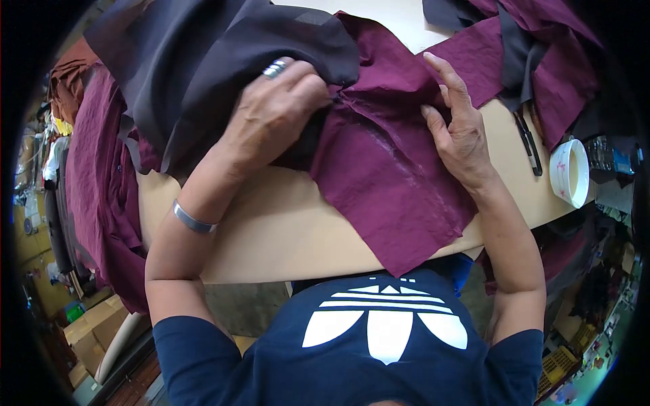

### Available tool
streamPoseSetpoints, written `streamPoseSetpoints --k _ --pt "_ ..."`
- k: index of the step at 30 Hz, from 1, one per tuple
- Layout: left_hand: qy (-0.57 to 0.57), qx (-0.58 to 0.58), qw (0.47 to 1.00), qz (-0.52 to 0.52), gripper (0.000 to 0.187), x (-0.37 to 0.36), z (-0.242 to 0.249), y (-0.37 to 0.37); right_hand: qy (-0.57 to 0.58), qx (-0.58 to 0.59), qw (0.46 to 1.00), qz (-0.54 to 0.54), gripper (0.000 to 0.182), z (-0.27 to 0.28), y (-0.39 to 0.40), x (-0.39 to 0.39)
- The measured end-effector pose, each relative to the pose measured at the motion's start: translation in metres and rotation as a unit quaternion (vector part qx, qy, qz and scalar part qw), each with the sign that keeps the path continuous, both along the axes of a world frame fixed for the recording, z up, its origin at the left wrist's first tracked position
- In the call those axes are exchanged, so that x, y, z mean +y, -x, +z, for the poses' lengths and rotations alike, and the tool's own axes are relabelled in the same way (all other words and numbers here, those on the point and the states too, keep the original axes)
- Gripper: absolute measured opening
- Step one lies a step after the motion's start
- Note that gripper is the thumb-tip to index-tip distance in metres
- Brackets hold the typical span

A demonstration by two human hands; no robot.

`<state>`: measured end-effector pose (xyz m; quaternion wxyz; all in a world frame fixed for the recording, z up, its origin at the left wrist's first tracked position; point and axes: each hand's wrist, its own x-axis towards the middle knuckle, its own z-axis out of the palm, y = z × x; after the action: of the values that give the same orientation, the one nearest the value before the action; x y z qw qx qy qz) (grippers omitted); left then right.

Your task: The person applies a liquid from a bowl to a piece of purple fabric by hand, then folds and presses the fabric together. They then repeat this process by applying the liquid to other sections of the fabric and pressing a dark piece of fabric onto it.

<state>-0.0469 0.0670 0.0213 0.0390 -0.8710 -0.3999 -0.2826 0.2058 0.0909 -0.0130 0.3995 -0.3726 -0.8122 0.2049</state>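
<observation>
My left hand, slightly blurred, has its fingers curled together where a dark, sheer fabric meets a maroon fabric. It pinches cloth there, though its fingertips are partly hidden. A ring and a metal bracelet are on this hand and wrist. My right hand is open at the right edge of the maroon piece, its index finger stretched out and its thumb apart. Creases and a whitish streak run diagonally down the maroon fabric, whose lower corner hangs over the table's near edge.
The pale table has a rounded near edge. On its right lie a black slim tool and a white bowl with pinkish marks. More maroon and dark cloth is heaped at the upper right. Maroon cloth hangs at the left.
</observation>
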Motion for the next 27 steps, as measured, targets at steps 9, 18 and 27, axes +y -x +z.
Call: streamPoseSetpoints --k 9,18,27 --pt "-0.053 -0.010 0.998 -0.041 0.016 -0.015 0.009 -0.008 0.006 -0.016 1.000 0.002 0.065 0.001 -0.001 -0.002" --pt "0.185 -0.113 0.975 -0.053 0.015 0.011 -0.016 0.000 0.003 0.000 1.000 0.001 0.060 0.001 0.000 0.000" --pt "0.213 -0.039 0.975 -0.050 0.025 0.012 -0.009 -0.005 -0.003 -0.020 1.000 -0.006 0.062 -0.001 -0.001 0.002"
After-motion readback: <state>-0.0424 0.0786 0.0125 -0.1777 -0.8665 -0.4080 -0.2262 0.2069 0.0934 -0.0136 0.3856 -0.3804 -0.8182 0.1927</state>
